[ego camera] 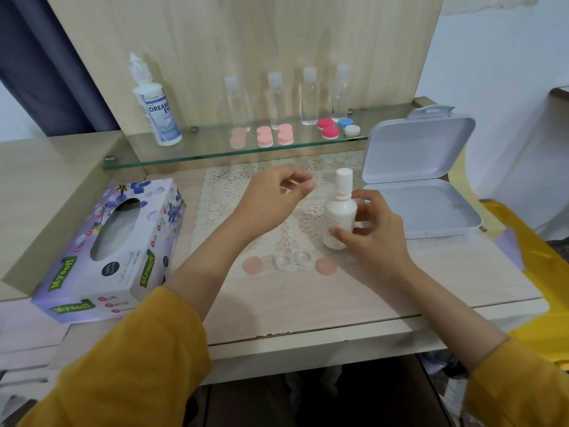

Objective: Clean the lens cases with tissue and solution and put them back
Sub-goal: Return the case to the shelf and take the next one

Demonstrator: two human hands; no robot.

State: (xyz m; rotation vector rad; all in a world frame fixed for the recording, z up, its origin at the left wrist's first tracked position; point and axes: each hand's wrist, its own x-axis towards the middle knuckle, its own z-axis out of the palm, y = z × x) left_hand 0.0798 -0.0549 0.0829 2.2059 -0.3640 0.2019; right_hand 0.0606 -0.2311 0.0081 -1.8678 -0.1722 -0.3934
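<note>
White bottle gripped upright by the right hand; left hand curled and blurred, its contents impossible to tell.

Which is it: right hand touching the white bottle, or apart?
Touching. In the head view the right hand curls its thumb and fingers round the white bottle.

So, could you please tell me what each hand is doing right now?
Left hand: fingers curled, blurred; cannot tell whether it holds anything.
Right hand: holds the white bottle.
</note>
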